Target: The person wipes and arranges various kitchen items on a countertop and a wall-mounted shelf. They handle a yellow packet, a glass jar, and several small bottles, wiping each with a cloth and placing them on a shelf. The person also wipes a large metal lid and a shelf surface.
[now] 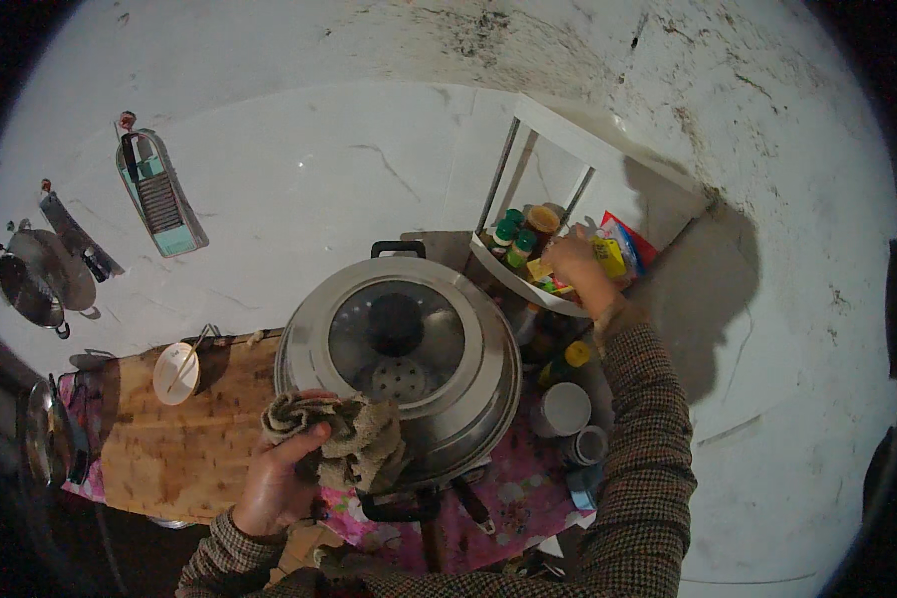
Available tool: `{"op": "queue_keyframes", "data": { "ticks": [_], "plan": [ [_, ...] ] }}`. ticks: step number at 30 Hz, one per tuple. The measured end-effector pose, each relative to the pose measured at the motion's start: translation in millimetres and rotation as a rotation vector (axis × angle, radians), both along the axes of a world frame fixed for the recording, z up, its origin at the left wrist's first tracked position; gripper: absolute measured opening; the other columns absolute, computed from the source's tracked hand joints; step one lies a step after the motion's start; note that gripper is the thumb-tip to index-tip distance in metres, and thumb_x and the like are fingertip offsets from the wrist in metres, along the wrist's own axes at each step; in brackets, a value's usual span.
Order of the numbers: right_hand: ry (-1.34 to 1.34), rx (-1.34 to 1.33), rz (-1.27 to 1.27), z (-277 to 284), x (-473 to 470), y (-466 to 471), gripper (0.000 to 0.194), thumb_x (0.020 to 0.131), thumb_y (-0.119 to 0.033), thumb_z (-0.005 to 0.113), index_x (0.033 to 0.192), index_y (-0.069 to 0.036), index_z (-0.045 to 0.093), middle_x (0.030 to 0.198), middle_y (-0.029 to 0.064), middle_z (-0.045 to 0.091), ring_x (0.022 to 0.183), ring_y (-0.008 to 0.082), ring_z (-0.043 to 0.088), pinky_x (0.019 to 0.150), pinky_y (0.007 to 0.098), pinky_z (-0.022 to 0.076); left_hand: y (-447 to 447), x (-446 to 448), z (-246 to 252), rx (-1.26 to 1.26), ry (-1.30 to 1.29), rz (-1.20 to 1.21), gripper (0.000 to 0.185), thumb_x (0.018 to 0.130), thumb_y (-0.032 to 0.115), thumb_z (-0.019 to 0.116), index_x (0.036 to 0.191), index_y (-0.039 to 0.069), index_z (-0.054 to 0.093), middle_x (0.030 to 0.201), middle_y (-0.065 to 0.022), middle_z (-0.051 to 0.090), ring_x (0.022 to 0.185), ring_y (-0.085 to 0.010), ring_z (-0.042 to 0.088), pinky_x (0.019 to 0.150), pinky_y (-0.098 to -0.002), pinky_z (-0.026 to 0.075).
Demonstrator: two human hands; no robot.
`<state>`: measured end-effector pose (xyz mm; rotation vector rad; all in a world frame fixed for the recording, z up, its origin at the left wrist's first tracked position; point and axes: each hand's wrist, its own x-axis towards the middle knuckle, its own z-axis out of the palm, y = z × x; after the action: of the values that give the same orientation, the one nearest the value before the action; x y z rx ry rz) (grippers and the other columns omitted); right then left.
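My left hand (280, 475) grips a crumpled brown cloth (359, 441) at the near left side of a large steel pot. The pot's steel lid (314, 344) has a glass centre and a black knob, and two black side handles show. My right hand (577, 261) reaches into a white corner shelf (523, 288), among packets and beside a yellow packet (608, 258). Whether its fingers hold anything cannot be told. Green-capped seasoning bottles (522, 248) and a jar with an orange-brown lid (543, 219) stand left of that hand.
A wooden board (149, 441) with a white bowl (176, 374) lies left of the pot. White containers (566, 409) and a yellow-capped bottle (576, 354) stand right of it, near my right sleeve. A grater (161, 198), a cleaver (71, 228) and a strainer (28, 291) hang on the wall.
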<state>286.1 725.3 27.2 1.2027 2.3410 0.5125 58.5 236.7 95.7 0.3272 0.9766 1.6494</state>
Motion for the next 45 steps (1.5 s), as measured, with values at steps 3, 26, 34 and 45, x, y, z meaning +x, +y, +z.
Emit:
{"op": "queue_keyframes", "data": {
  "ticks": [3, 26, 34, 45],
  "plan": [
    [-0.037, 0.098, -0.013, -5.1, 6.7, 5.7, 0.036, 0.088, -0.011, 0.058, 0.113, -0.031, 0.072, 0.128, 0.0011, 0.063, 0.129, 0.0241, 0.051, 0.118, 0.0587, 0.0085, -2.9, -1.1, -0.6, -0.016, -0.012, -0.001, 0.035, 0.090, 0.003, 0.061, 0.125, 0.000, 0.054, 0.118, -0.0131, 0.063, 0.111, -0.0254, 0.061, 0.097, -0.0418, 0.051],
    [1.712, -0.209, -0.801, -33.0, 125.8, -47.4, 0.022, 0.089, -0.026, 0.066, 0.090, -0.003, 0.064, 0.071, 0.0030, 0.062, 0.056, 0.0079, 0.057, 0.046, 0.0255, 0.0440, -14.5, 4.1, -0.8, -0.072, 0.015, -0.050, 0.037, 0.090, 0.002, 0.060, 0.127, 0.002, 0.054, 0.120, -0.0138, 0.062, 0.113, -0.0259, 0.061, 0.098, -0.0435, 0.051],
    [1.924, 0.127, -0.608, -96.1, 183.4, 8.0, 0.029, 0.088, -0.023, 0.064, 0.105, 0.001, 0.066, 0.097, 0.0196, 0.069, 0.076, 0.0310, 0.070, 0.059, 0.0396, 0.0541, -7.6, 3.4, 1.3, -0.038, 0.023, -0.105, 0.036, 0.090, 0.001, 0.060, 0.125, 0.001, 0.055, 0.120, -0.0124, 0.062, 0.112, -0.0242, 0.060, 0.097, -0.0403, 0.051],
    [1.710, 0.718, -0.424, -97.9, 141.5, -20.8, 0.027, 0.085, -0.013, 0.062, 0.108, 0.000, 0.066, 0.112, 0.0235, 0.065, 0.097, 0.0394, 0.063, 0.086, 0.0440, 0.0491, -10.5, 3.0, -15.3, -0.080, -0.047, -0.111, 0.035, 0.090, 0.000, 0.061, 0.124, 0.002, 0.056, 0.121, -0.0107, 0.062, 0.112, -0.0231, 0.060, 0.096, -0.0398, 0.051]
  ]
}}
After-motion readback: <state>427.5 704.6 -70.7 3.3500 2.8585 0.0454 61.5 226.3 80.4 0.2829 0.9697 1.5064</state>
